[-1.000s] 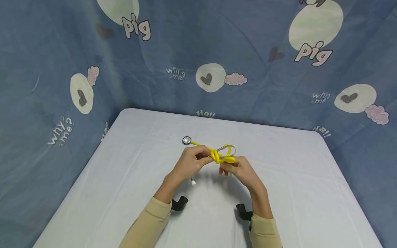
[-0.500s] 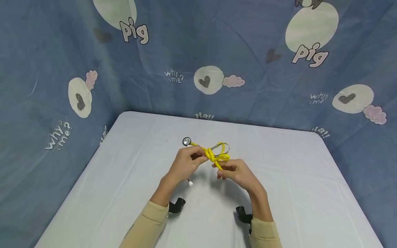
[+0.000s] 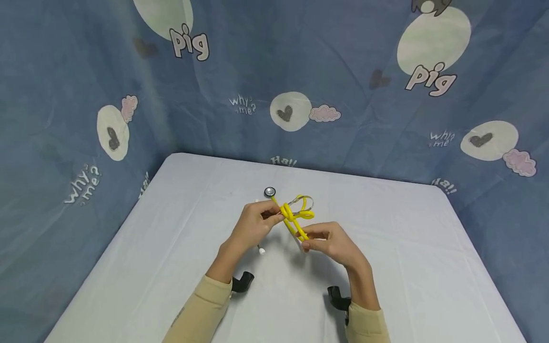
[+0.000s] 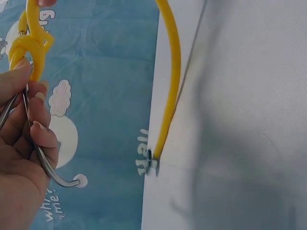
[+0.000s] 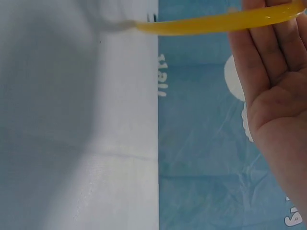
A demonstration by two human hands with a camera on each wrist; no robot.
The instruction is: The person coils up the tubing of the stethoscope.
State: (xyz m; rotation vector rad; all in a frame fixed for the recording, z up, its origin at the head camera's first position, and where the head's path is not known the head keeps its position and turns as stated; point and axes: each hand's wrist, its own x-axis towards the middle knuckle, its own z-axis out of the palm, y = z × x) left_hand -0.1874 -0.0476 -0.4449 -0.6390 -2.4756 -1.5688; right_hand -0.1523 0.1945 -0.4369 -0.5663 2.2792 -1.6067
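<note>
A table covered in smooth white cloth is seen across the lower frame, backed and flanked by a blue fabric curtain printed with pale ovals, grey hearts, pink clouds and lettering. At the centre, above the cloth, a stethoscope with knotted yellow rubber tubing is held up, its round metal chest piece shown just above the left hand. By that hand the metal ear tubes are pinched beside the knot; by the right hand a yellow length is pinched. Soft shadows are cast below.
</note>
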